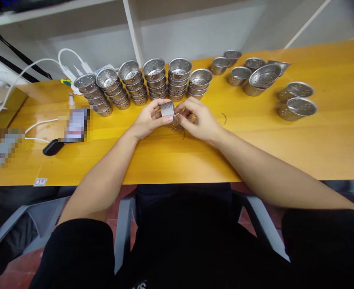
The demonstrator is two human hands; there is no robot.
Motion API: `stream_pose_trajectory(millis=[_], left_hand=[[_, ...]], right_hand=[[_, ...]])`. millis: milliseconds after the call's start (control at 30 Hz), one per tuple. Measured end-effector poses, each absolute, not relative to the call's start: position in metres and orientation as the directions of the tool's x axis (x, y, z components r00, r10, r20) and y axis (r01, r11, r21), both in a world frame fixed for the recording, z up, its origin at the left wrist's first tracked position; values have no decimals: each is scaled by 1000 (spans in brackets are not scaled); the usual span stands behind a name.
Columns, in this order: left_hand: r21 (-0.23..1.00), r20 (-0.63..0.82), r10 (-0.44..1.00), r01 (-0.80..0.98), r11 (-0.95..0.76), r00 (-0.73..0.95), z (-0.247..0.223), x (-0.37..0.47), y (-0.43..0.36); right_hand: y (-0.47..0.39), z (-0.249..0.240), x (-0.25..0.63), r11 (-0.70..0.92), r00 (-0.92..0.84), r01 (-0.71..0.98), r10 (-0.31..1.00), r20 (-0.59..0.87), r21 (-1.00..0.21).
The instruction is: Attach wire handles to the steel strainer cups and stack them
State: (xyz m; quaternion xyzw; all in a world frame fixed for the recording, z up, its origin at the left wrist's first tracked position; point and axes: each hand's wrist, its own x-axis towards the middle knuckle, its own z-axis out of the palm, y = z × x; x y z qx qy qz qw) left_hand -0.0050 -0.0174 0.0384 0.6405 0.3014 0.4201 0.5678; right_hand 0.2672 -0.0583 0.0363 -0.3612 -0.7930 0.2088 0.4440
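So the person's got both hands out over the yellow wood-look desk (207,164), and the left hand (147,120) has a perforated metal cup (166,109) gripped between thumb and fingers. The cup's tipped on its side, off toward the middle of the desk, with what looks like the rim end turned to the right hand (201,119). That hand has its thumb and index fingertips pinching a thin wire-like bit (177,115) right at the cup's edge, though it's too small to tell exactly what it is. Right under the hands there's a little cluster of metal bits (176,128), partly hidden, and a curved piece of wire (224,119) sits near the right wrist.

Behind the hands there's a row of six cup stacks (139,89), same holey metal style, all upright, the rightmost one shorter than its neighbors. Over to the right, more loose cups (239,76) stand in a loose group, plus a pair of cups (297,110) just beside each other farther right, kinda blurry.

Left side of the desk is the gadget zone: a phone (77,125), pixelated, a small black case (53,147) just beside it, white cables (41,61), and a number tag (40,182) at the front edge.
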Motion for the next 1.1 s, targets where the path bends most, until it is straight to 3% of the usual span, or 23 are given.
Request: stream_pose_trajectory(millis=[167, 500, 900, 1100], left_hand=[[965, 242, 839, -31, -260, 487, 36, -10, -12], [954, 280, 815, -54, -294, 508, 30, -12, -7], [966, 250, 812, -81, -246, 527, 35, -14, -7], [962, 248, 829, -27, -272, 501, 29, -16, -3]], right_hand=[[-51, 33, 267, 641, -366, 213, 752, 548, -737], [-50, 36, 269, 556, -402, 100, 781, 477, -825], [-54, 40, 267, 541, -375, 66, 792, 481, -839], [-47, 39, 273, 582, -295, 179, 801, 521, -793]])
